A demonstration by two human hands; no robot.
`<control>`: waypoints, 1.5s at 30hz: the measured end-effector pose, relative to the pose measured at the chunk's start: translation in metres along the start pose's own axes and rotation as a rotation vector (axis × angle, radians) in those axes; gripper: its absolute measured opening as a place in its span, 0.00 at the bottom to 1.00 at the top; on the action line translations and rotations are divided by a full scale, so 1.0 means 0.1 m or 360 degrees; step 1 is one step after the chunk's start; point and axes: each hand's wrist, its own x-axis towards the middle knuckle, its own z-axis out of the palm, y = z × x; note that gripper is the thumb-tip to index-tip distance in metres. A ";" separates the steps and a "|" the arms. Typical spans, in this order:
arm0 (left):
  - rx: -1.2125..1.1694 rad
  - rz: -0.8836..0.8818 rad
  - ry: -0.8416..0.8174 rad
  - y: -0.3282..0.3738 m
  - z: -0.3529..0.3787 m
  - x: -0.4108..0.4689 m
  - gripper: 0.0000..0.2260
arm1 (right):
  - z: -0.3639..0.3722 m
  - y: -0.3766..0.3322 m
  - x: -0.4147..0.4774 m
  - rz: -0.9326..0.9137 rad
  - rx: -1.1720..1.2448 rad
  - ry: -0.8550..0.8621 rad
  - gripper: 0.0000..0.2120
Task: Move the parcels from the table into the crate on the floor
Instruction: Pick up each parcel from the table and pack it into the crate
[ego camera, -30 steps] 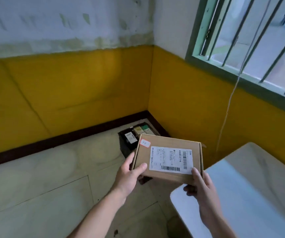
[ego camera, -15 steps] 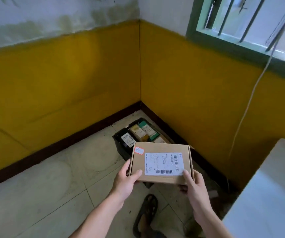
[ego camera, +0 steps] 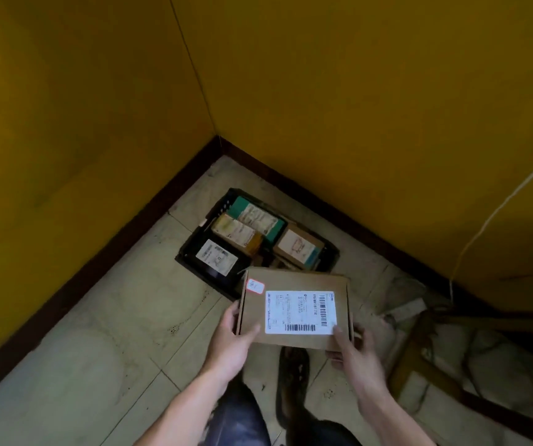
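Both hands hold the cardboard parcel (ego camera: 294,281) flat in the air, overlapping the near edge of the black crate (ego camera: 191,252) in the floor's (ego camera: 98,349) corner. The left hand (ego camera: 230,344) grips its left edge and the right hand (ego camera: 360,354) grips its near right corner. Thumbs are on top; the fingers beneath are hidden, probably curled. Labelled parcels (ego camera: 252,220) lie in the crate.

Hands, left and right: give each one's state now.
Left hand: holding the box by its left edge.
Right hand: holding the box's near right corner.
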 end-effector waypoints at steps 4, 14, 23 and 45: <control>0.0201 -0.0071 0.0016 -0.12 0.05 0.73 0.21 | 0.44 0.14 0.49 0.0045 -0.0152 0.0234 0.08; 0.0546 -0.0127 -0.0383 -0.45 0.15 2.59 0.11 | 1.54 0.80 1.74 0.0375 -0.0290 0.0606 0.13; 0.0751 -0.0216 -0.0583 -0.70 0.26 3.34 0.21 | 1.94 1.03 2.32 0.0583 -0.0234 0.0278 0.12; 0.0863 -0.0177 -0.0556 -0.65 0.33 3.05 0.21 | 1.83 0.97 1.96 0.0462 -0.0144 0.0065 0.18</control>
